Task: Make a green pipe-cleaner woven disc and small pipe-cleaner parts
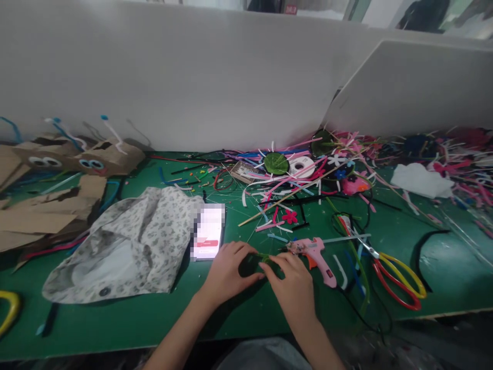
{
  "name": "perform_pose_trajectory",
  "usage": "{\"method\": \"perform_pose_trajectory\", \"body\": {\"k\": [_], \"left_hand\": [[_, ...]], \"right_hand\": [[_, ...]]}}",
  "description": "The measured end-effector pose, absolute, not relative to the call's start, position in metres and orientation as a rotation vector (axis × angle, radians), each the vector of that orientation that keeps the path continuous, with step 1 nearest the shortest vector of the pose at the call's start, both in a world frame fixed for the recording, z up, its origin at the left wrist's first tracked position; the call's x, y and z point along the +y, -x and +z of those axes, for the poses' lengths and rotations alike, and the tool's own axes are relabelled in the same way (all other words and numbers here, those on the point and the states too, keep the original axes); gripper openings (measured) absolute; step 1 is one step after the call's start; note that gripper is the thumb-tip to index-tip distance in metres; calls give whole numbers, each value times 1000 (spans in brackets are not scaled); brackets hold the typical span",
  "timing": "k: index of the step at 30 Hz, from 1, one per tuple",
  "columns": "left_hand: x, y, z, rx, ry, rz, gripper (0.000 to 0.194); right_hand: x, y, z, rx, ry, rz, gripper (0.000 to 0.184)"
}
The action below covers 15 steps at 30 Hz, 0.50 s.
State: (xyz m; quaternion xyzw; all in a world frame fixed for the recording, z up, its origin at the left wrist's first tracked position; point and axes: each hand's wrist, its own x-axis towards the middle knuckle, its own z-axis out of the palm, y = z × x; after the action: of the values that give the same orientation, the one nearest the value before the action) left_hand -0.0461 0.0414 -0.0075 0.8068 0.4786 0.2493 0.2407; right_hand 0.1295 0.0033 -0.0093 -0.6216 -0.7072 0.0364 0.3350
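Over the green table, both hands meet at a short green pipe cleaner, partly hidden by the fingers. My left hand pinches its left side with thumb and fingers. From the other side, my right hand closes its fingertips on the same piece. Just beyond my right hand lies a pink hot glue gun with an orange trigger, its handle pointing toward the front edge. To the left of my left hand is a phone with a lit screen, partly blurred out.
Scissors with red and yellow handles lie at right. A patterned cloth bag and cardboard figures occupy the left. Pipe cleaners, a tape roll and a green leaf-like disc are heaped at the back, before a white partition.
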Motion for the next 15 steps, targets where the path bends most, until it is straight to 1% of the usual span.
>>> {"method": "perform_pose_trajectory", "body": {"k": [4,7,12,15], "left_hand": [[31,52,1,1302,-2272,575,45],[21,57,7,1331,-2337,499,47],[1,73,10,1415,-2406,412,34],[-13,87,5,1502,-2413,347,30]], "right_hand": [[5,-127,-6,-1901,1593,34,19],[5,-125,-3,-1927,1577,70,17],[-4,-114,-1,-2008,1488,172,18],[-8,-106,-2,-2060,1414,214,18]]}}
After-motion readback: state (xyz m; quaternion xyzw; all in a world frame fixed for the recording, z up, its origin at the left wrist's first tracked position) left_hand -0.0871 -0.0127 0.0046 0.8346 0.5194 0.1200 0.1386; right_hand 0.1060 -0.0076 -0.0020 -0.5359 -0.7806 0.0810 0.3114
